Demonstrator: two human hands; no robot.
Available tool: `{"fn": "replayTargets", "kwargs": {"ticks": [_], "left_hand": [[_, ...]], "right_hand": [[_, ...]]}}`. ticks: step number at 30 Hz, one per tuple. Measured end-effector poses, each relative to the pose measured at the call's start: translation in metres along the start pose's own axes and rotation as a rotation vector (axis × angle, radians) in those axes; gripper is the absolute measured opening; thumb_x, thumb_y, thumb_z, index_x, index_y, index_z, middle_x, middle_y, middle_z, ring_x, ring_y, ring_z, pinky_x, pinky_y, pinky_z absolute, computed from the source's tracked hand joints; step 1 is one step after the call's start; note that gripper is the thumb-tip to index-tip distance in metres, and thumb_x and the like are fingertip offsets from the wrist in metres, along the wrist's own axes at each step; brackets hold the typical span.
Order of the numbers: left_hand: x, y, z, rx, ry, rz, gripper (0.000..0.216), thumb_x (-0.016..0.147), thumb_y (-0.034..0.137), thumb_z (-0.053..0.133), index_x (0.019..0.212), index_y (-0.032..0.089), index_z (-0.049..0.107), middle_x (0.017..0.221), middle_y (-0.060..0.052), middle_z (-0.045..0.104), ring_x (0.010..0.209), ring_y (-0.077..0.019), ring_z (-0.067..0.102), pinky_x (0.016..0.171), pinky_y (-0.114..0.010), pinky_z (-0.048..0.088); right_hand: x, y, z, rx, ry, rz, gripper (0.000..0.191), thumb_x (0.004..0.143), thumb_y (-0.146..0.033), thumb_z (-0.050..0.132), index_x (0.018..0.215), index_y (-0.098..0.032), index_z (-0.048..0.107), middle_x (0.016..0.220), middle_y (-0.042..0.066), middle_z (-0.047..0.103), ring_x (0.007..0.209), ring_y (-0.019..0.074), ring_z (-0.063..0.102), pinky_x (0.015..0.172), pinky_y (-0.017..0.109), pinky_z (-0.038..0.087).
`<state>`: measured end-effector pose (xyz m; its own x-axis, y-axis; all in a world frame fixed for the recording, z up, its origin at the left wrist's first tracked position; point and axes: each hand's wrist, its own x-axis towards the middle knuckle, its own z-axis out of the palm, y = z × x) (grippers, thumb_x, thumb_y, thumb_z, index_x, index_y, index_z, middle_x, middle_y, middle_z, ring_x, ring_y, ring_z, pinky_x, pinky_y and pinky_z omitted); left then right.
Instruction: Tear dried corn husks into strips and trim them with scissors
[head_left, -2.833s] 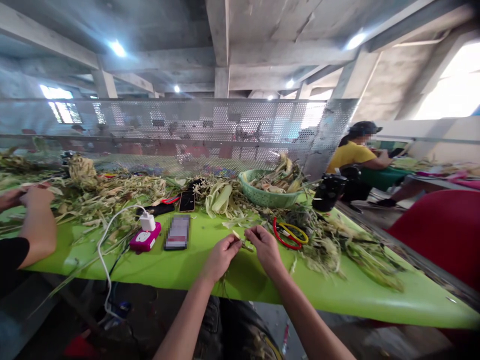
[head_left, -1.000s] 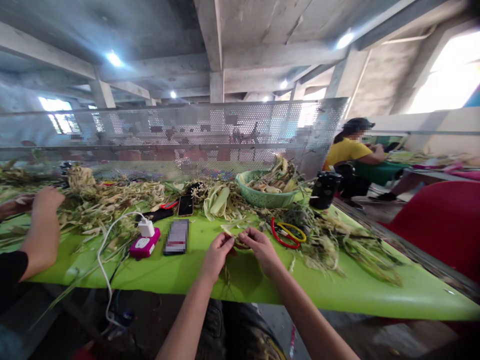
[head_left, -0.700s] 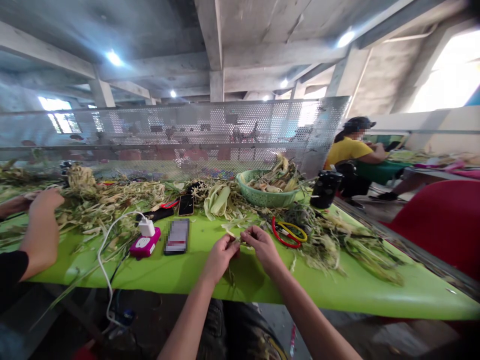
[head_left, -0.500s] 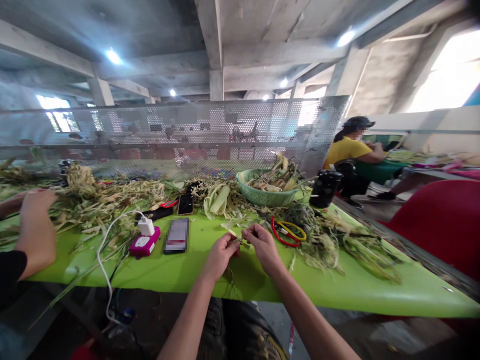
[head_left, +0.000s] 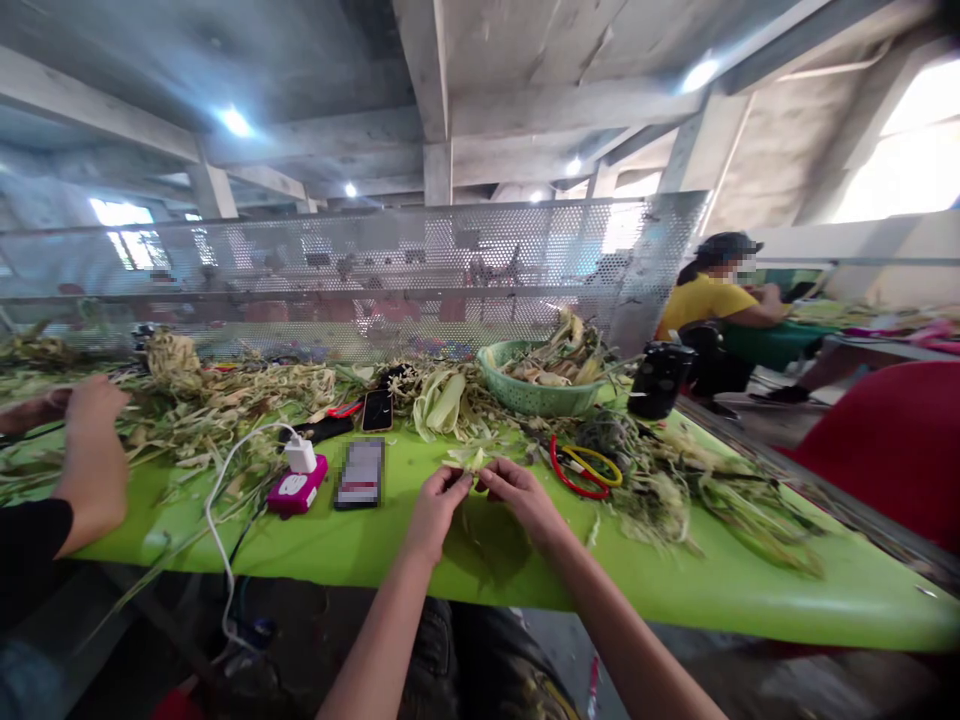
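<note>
The pale husk piece [head_left: 477,459] is in front of me, just above the near part of the green table [head_left: 337,550], between my two hands. Its light, flared end points up and away from me, towards the mesh screen [head_left: 375,250]. Most of it is covered by my fingers, so I cannot tell its full long axis. A thin dark strand [head_left: 466,525] hangs below, towards the table edge.

My left hand [head_left: 435,512] pinches the piece between thumb and forefinger, the other fingers curled in. My right hand [head_left: 525,498] pinches it from the other side in much the same way, and the two sets of fingertips nearly meet. Neither hand is spread.

Beyond my hands, a bundle of husk leaves [head_left: 440,403] lies on the table, and right of it sits the green basket [head_left: 536,400], heaped with dry husks [head_left: 562,362] that rise above its rim. The black container [head_left: 660,383] stands upright to the basket's right; I cannot see what is in it. Near my right hand lie red and yellow loops [head_left: 556,465], against a tangle of fibres [head_left: 660,510]. To my left are a phone [head_left: 360,474] and a magenta power block [head_left: 298,487] with a white plug [head_left: 300,456] in it. Further left, a co-worker's arm [head_left: 94,470] reaches over the table.
</note>
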<state>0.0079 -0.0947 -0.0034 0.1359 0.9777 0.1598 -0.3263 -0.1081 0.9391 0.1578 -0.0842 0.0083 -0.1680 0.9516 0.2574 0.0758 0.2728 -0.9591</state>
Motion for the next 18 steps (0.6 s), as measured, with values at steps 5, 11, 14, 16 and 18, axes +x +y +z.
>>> {"fn": "replayTargets", "kwargs": {"ticks": [5,11,14,16,18], "left_hand": [[0.0020,-0.0048,0.0000,-0.030,0.041,-0.002,0.026,0.071,0.042,0.069,0.077,0.017,0.067,0.074,-0.002,0.063,0.073,-0.0158,0.054,0.071,-0.026,0.040],[0.0008,-0.0011,0.0008,-0.128,0.034,-0.079,0.027,0.069,0.041,0.071,0.075,0.016,0.063,0.066,0.001,0.058,0.065,-0.0127,0.051,0.065,-0.024,0.040],[0.0015,-0.0019,0.0000,-0.154,0.043,-0.079,0.028,0.068,0.040,0.073,0.075,0.015,0.062,0.066,0.001,0.058,0.065,-0.0124,0.052,0.065,-0.024,0.040],[0.0034,-0.0042,-0.0015,-0.148,0.038,-0.078,0.029,0.067,0.040,0.074,0.077,0.015,0.062,0.065,0.002,0.058,0.063,-0.0122,0.052,0.064,-0.024,0.040],[0.0057,-0.0067,-0.0030,-0.157,0.035,-0.096,0.031,0.066,0.039,0.075,0.081,0.015,0.063,0.065,0.002,0.058,0.062,-0.0118,0.052,0.063,-0.024,0.040]], "right_hand": [[-0.0002,-0.0002,0.0008,-0.029,0.023,-0.026,0.034,0.073,-0.051,0.064,0.066,-0.018,0.059,0.063,-0.001,0.055,0.060,0.0139,0.047,0.059,0.026,0.037],[-0.0002,-0.0004,0.0025,-0.040,0.093,-0.075,0.033,0.073,-0.048,0.064,0.061,-0.018,0.056,0.059,-0.001,0.052,0.060,0.0144,0.045,0.059,0.027,0.036],[0.0004,0.0012,0.0035,-0.046,0.110,-0.081,0.033,0.074,-0.048,0.063,0.061,-0.019,0.054,0.059,-0.001,0.051,0.060,0.0146,0.045,0.058,0.027,0.036],[0.0006,0.0027,0.0031,-0.079,0.116,-0.084,0.033,0.075,-0.049,0.061,0.062,-0.019,0.053,0.059,-0.002,0.049,0.059,0.0147,0.044,0.058,0.027,0.035],[-0.0001,0.0037,0.0021,-0.123,0.138,-0.111,0.030,0.077,-0.047,0.061,0.067,-0.019,0.053,0.062,-0.002,0.049,0.059,0.0145,0.043,0.056,0.026,0.034]]}}
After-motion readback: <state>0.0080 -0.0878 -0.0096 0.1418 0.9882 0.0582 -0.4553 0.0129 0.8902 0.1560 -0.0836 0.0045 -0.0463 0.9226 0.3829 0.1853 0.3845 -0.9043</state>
